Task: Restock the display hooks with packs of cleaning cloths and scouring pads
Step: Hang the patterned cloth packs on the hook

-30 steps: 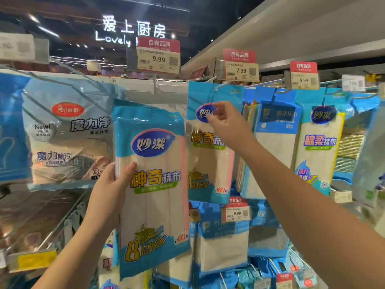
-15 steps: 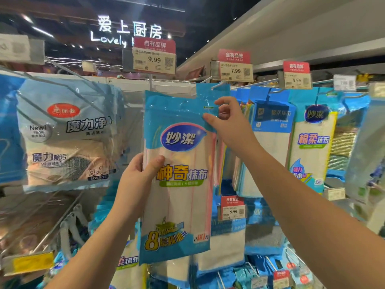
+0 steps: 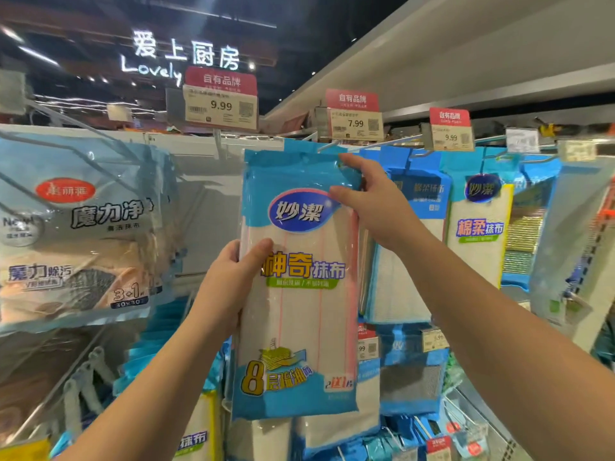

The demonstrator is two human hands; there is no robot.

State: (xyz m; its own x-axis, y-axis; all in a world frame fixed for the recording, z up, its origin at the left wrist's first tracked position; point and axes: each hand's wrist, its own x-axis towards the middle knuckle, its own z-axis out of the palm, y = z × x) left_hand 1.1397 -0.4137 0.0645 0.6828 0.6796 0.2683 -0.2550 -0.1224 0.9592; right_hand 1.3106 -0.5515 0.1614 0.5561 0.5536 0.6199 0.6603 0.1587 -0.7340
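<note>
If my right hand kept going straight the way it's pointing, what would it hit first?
Probably nothing new: the right hand already pinches the pack's top corner. Beyond that, likely the hook under the 7.99 tag; depth is unclear.

Two bare hands, the left hand point(image 3: 229, 287) and the right hand point(image 3: 376, 204), share one tall blue-and-white plastic pack of cloths point(image 3: 299, 294). Three red-topped paper price tags point(image 3: 221, 101) stand above; one large grey-blue cloth pack point(image 3: 83, 227) hangs left.
</note>
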